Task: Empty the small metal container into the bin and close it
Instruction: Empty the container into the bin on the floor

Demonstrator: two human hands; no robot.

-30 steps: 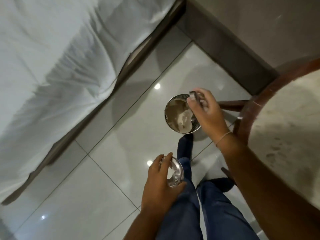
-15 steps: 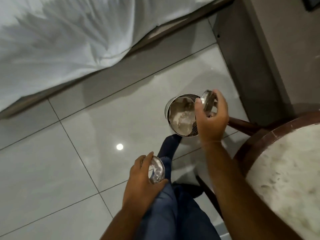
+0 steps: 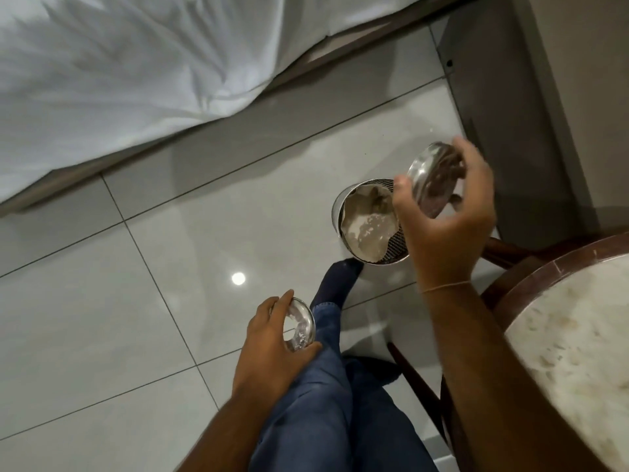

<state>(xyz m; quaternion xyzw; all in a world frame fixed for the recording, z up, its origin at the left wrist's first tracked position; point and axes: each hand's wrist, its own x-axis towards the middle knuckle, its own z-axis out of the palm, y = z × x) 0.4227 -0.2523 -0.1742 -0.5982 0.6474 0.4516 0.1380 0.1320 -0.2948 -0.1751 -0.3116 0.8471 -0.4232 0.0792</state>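
Container (image 3: pixel 431 180) is being gripped tilted by right hand (image 3: pixel 446 226) above mesh bin (image 3: pixel 371 223), lid (image 3: pixel 299 324) being pinched in left hand (image 3: pixel 272 342).

Bin (image 3: pixel 371 226) on floor (image 3: pixel 136 301) at 1 o'clock from foot (image 3: pixel 337 281). Container (image 3: pixel 430 180) in right hand (image 3: pixel 442 219), above bin's 2 o'clock edge. Lid (image 3: pixel 299 325) in left hand (image 3: pixel 272 338) at 7 o'clock from bin. Table (image 3: pixel 571 342) at 4 o'clock; bed (image 3: pixel 136 63) at 10 o'clock.
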